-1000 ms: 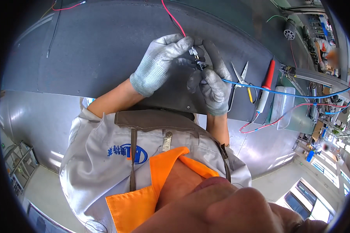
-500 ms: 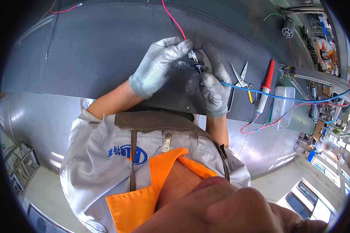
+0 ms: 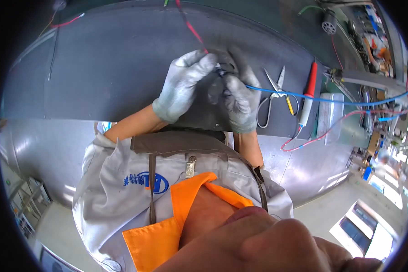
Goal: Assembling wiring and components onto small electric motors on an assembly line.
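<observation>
Both my hands, in grey-white gloves, meet above the dark worktable (image 3: 109, 68). My left hand (image 3: 179, 88) is closed in a pinch on a red wire (image 3: 192, 31) coming down from the far side. Opposite it, my right hand (image 3: 240, 106) pinches a small black part (image 3: 221, 71) between thumb and fingers. The wire's end and the black part come together at the fingertips; whether they are joined I cannot tell. A blue cable (image 3: 322, 99) runs from my right hand to the right edge; its end is hidden there. Motion blurs the right fingers.
Scissors (image 3: 276, 88) lie spread right of my right hand. Beside them are a red-and-white pen-shaped tool (image 3: 310, 93) with a cable and a clear plastic tray (image 3: 333, 109). A small motor (image 3: 328, 22) sits far right. Another thin red wire (image 3: 68, 21) lies far left.
The picture has shifted a little. My fingertips have drawn closer around the joint, and the pale wire terminal seen before is now mostly covered. Both hands keep their pinch.
</observation>
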### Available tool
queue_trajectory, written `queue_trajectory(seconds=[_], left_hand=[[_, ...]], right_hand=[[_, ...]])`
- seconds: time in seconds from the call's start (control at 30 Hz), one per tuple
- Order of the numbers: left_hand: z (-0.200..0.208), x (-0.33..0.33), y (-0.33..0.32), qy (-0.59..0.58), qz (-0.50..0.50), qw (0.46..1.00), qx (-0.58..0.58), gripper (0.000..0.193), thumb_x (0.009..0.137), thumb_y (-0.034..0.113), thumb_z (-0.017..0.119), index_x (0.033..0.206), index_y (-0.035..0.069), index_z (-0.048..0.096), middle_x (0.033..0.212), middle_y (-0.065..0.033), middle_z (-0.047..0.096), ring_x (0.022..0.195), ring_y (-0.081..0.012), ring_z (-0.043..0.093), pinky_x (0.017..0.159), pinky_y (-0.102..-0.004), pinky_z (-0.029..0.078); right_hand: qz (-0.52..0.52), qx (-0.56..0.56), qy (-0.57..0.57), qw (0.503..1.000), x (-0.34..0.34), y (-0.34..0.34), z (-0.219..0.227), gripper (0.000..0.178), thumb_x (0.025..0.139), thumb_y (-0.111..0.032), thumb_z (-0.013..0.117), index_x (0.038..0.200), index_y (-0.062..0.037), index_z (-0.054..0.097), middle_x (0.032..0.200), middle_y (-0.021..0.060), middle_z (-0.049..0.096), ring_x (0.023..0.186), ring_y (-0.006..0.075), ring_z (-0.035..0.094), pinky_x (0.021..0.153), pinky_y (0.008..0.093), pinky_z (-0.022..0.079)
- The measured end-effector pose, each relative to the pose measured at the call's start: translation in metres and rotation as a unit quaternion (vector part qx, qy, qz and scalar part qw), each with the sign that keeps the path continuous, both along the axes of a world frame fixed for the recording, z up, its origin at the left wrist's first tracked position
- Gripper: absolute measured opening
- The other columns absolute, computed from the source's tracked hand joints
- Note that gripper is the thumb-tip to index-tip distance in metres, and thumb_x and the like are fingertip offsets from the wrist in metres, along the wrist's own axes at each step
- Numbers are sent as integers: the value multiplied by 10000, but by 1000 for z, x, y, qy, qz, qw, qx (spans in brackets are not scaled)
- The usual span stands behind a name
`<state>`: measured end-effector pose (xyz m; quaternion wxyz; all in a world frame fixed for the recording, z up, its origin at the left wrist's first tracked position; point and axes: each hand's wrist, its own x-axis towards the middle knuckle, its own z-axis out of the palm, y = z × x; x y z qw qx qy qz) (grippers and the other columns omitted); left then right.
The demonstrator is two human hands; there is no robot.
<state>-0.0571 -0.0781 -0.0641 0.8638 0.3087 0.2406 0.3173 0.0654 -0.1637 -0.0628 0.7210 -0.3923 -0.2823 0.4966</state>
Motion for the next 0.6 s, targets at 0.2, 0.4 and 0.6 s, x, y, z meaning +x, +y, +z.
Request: queue_trajectory(seconds=[0.2, 0.4, 0.6], left_hand=[[-13, 6, 3, -37, -17, 999, -36, 281, 1050, 271, 519, 1121, 19, 622, 1089, -117, 687, 989, -193, 661, 863, -345, 526], [-28, 9, 32, -73, 30, 996, -48, 214, 1042, 211, 504, 1088, 24, 597, 1111, -121, 669, 1079, -252, 646, 991, -418, 501], [-52, 0, 34, -63, -9, 996, -57, 364, 1033, 247, 542, 1224, -51, 625, 1222, -195, 668, 1133, -283, 649, 977, -414, 512]], right_hand=[[63, -62, -155, 984, 48, -13, -5, 698, 857, -121, 751, 1466, 17, 437, 1195, 191, 674, 890, 238, 695, 789, 339, 556], [-238, -545, -710, 378, 202, -122, -18, 585, 859, -172, 726, 1397, -43, 537, 1055, 244, 689, 909, 420, 683, 821, 464, 537], [-279, -318, -631, 651, 199, -99, -26, 595, 835, -65, 732, 1397, -9, 545, 1153, 201, 704, 975, 280, 721, 833, 353, 560]])
